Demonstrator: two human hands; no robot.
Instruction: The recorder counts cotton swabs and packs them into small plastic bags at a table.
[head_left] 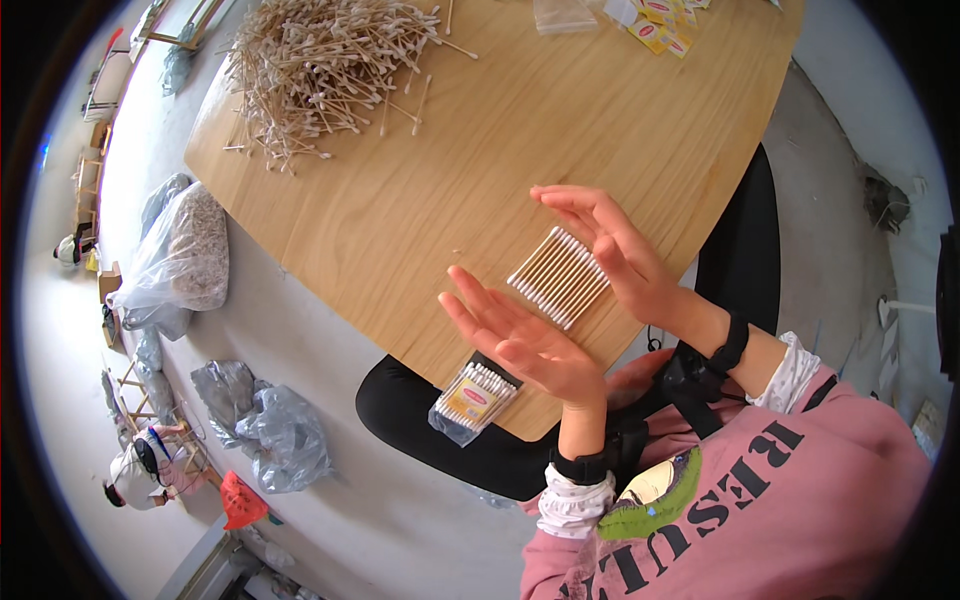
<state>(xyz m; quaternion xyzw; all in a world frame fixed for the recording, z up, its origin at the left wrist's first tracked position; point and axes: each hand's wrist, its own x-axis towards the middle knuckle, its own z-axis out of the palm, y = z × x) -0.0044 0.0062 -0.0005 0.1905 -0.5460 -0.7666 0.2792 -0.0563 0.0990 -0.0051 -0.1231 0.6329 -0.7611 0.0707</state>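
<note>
A row of cotton swabs [560, 278] lies side by side on the wooden table, their white tips lined up. My left hand [525, 335] hovers at the near left side of the row, fingers stretched out and holding nothing. On the other side, my right hand [625, 255] is open too, with its fingers extended along the row's right edge. Whether either hand touches the swabs I cannot tell. By my left wrist, at the table's edge, sits a clear bag of cotton swabs [475, 395] with a yellow label.
A large heap of loose cotton swabs [320, 70] covers the table's far left. Yellow labels [660, 22] and a clear plastic bag [563, 15] lie at the far edge. Filled plastic sacks [195, 250] stand on the floor at left, where another person [140, 470] sits.
</note>
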